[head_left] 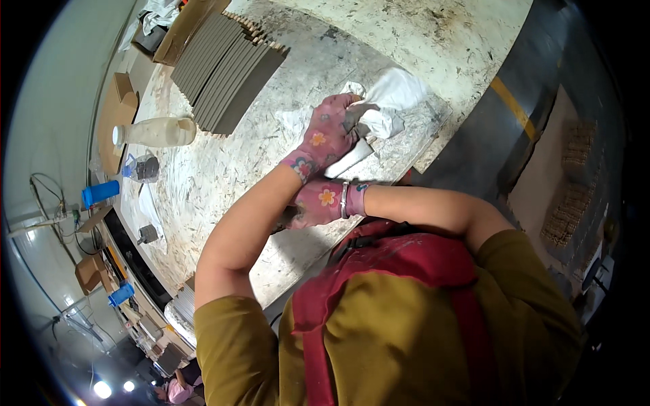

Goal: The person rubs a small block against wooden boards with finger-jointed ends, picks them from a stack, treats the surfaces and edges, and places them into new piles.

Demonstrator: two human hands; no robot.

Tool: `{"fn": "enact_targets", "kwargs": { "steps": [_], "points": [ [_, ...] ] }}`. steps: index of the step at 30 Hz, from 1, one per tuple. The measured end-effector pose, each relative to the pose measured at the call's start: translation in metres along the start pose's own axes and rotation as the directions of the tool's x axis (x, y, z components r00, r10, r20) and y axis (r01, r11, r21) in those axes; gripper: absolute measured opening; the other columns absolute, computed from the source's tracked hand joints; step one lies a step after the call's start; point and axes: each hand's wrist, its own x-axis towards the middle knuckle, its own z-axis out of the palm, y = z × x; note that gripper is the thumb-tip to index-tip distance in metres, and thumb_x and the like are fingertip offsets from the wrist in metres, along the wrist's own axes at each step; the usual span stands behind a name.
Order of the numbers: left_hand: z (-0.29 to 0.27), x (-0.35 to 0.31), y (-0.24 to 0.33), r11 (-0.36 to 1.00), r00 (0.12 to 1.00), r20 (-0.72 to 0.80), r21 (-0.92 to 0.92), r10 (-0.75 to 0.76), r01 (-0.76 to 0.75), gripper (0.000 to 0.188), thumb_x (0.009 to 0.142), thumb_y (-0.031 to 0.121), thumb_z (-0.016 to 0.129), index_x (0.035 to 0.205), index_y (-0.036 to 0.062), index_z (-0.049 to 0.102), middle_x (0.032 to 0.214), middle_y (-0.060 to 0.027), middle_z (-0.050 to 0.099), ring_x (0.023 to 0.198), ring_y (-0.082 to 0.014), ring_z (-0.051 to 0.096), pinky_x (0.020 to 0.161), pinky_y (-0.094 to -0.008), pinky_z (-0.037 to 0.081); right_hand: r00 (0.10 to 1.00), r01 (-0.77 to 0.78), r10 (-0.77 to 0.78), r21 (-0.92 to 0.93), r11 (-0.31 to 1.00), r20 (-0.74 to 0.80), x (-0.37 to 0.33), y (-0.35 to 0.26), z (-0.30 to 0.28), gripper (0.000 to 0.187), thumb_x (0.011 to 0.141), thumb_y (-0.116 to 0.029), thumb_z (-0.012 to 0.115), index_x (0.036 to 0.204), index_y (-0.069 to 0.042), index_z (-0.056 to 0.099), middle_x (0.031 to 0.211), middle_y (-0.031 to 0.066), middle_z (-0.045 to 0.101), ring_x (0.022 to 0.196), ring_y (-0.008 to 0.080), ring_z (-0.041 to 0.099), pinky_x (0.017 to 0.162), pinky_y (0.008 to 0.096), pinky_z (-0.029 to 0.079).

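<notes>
My left hand [330,132], in a pink flowered glove, reaches over the worktable [223,176] with its fingers closed on a crumpled white cloth [393,95]. A flat white piece [350,160] lies just below that hand; whether it belongs to the cloth I cannot make out. My right hand [317,204], in a matching glove with a silvery band at the wrist, crosses beneath my left forearm near the table's front edge. Its fingers are partly hidden behind that forearm, and their grip does not show.
Grey-brown slats [233,74] are stacked at the far left of the worktable. Nearer stands a translucent plastic bottle [156,132] on its side, with a small clear container [142,168] beside it. Cardboard with brown stacked pieces [574,183] lies on the right. Another person [179,391] is at lower left.
</notes>
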Motion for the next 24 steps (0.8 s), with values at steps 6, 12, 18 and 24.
{"fn": "enact_targets", "kwargs": {
  "steps": [6, 12, 18, 24],
  "points": [
    [-0.041, 0.019, -0.028, 0.986, 0.983, -0.084, -0.050, -0.162, 0.159, 0.029, 0.087, 0.020, 0.064, 0.115, 0.0127, 0.066, 0.108, -0.0197, 0.064, 0.100, -0.0394, 0.061, 0.086, -0.0442, 0.051, 0.998, -0.068, 0.067, 0.082, 0.994, 0.019, 0.001, -0.010, -0.014, 0.041, 0.084, -0.036, 0.068, 0.113, -0.007, 0.065, 0.106, 0.0151, 0.068, 0.101, 0.0324, 0.065, 0.089, 0.0386, 0.050],
    [-0.019, -0.009, -0.019, 0.999, 0.998, 0.066, 0.047, 0.000, -0.003, 0.041, 0.087, 0.025, 0.065, 0.127, 0.0172, 0.061, 0.119, -0.0206, 0.058, 0.108, -0.0394, 0.056, 0.094, -0.0447, 0.048, 0.994, -0.085, 0.082, 0.044, 0.995, 0.076, 0.002, -0.012, -0.011, 0.041, 0.084, -0.035, 0.069, 0.112, -0.007, 0.066, 0.108, 0.0142, 0.067, 0.101, 0.0344, 0.064, 0.090, 0.0397, 0.050],
    [-0.058, 0.011, -0.019, 0.995, 0.998, 0.024, 0.084, -0.064, 0.062, 0.049, 0.082, 0.027, 0.070, 0.126, 0.0088, 0.059, 0.111, -0.0203, 0.060, 0.097, -0.0381, 0.060, 0.085, -0.0454, 0.050, 0.997, -0.075, 0.075, 0.046, 0.996, 0.000, -0.003, -0.005, -0.009, 0.038, 0.083, -0.034, 0.069, 0.111, -0.007, 0.067, 0.107, 0.0146, 0.067, 0.101, 0.0342, 0.064, 0.090, 0.0400, 0.050],
    [-0.019, -0.019, -0.008, 0.990, 0.993, 0.083, 0.103, 0.083, -0.092, 0.040, 0.084, 0.021, 0.067, 0.124, 0.0171, 0.061, 0.118, -0.0190, 0.058, 0.108, -0.0393, 0.058, 0.092, -0.0446, 0.050, 0.995, 0.021, -0.008, -0.121, 0.992, 0.104, 0.000, -0.005, 0.001, 0.044, 0.084, -0.034, 0.068, 0.119, -0.008, 0.062, 0.108, 0.0143, 0.067, 0.101, 0.0335, 0.064, 0.092, 0.0402, 0.050]
  ]
}}
